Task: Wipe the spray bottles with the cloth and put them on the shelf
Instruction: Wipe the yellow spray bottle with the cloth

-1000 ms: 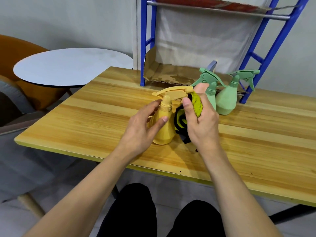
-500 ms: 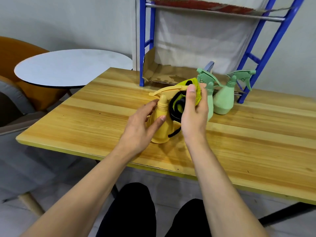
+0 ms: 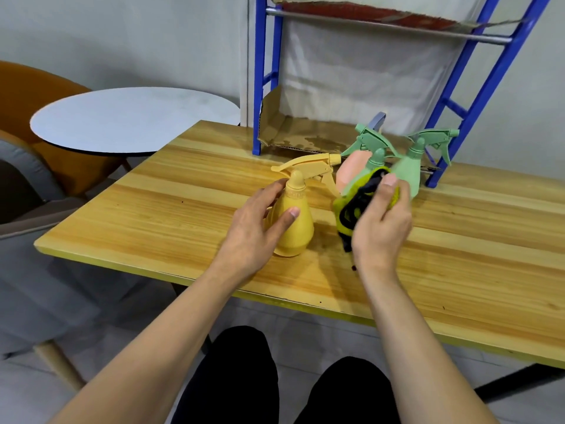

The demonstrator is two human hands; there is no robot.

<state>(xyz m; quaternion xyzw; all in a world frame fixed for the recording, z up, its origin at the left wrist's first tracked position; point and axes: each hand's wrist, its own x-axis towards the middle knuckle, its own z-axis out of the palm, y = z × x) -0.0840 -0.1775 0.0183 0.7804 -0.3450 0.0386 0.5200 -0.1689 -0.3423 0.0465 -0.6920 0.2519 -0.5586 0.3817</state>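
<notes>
Wooden table [image 3: 171, 209] holds the yellow spray bottle [image 3: 295, 223] upright, grasped by the left hand [image 3: 255, 231]; at its 3 o'clock, the right hand [image 3: 380, 223] clutches a yellow-green cloth [image 3: 351, 206], apart from it.

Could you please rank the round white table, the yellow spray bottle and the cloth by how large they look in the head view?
1. Round white table, largest by far.
2. Yellow spray bottle.
3. Cloth, though the right hand hides part of it, so its place below the bottle is unsure.
</notes>
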